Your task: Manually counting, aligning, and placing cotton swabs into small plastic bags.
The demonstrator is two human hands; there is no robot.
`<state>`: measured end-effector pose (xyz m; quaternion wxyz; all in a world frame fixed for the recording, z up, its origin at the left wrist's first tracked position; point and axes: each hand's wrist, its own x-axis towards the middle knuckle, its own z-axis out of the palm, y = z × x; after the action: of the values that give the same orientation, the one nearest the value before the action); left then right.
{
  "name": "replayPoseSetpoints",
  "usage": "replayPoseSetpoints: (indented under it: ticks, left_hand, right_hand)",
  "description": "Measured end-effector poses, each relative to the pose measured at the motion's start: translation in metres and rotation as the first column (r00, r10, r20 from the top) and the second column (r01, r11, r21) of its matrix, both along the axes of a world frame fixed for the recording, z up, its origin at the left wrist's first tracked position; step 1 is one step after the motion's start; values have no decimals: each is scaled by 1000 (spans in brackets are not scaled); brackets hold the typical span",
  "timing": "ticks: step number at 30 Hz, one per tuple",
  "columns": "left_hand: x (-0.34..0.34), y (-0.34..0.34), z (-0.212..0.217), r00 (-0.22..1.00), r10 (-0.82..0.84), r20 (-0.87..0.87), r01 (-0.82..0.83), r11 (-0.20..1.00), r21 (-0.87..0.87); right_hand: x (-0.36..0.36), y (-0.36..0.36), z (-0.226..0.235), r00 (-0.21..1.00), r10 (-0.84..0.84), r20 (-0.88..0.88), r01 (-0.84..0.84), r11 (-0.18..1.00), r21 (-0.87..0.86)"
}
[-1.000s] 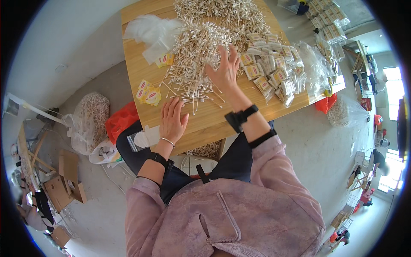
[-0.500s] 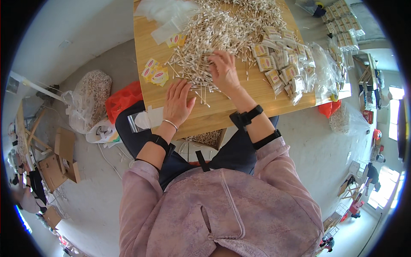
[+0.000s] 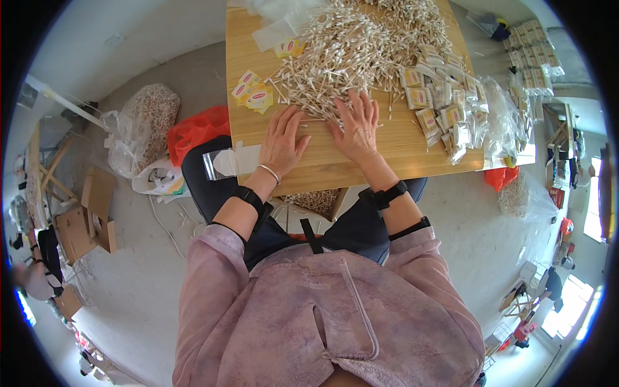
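Observation:
A big heap of cotton swabs with wooden sticks [image 3: 361, 45] covers the far half of a wooden table [image 3: 335, 168]. My left hand [image 3: 282, 140] lies flat, palm down, on the bare wood at the heap's near edge, fingers spread. My right hand [image 3: 356, 126] also rests palm down, its fingertips in the loose swabs. Neither hand holds anything. Small filled clear packets [image 3: 442, 109] lie stacked to the right of my right hand. A few yellow-and-red labels [image 3: 255, 95] sit left of the heap.
Empty clear bags [image 3: 229, 161] hang over the table's near left edge. More clear plastic [image 3: 284, 19] lies at the far left. A red bag [image 3: 196, 129], a filled sack [image 3: 145, 122] and cardboard pieces [image 3: 87, 213] sit on the floor to the left.
My right hand has drawn back from deep in the swab heap to its near edge. Both hands now lie side by side close to the table's front.

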<state>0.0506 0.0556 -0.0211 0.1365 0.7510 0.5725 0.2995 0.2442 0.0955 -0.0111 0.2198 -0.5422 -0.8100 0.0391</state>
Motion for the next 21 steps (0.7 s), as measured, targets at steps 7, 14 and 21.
replayPoseSetpoints:
  ticks: [7,14,21]
  left_hand:
    - [-2,-1,-2,1000,-11,-6,12,1000,8]
    - [0,0,2,1000,-12,2,12,1000,-5]
    - [-4,0,1,1000,-29,-8,29,999,-20]
  right_hand:
    - [-65,77,41,996,64,-57,-47,963,265]
    - [-107,141,38,935,-12,355,63,989,-135]
    - [-124,143,25,951,36,308,-14,997,-72]
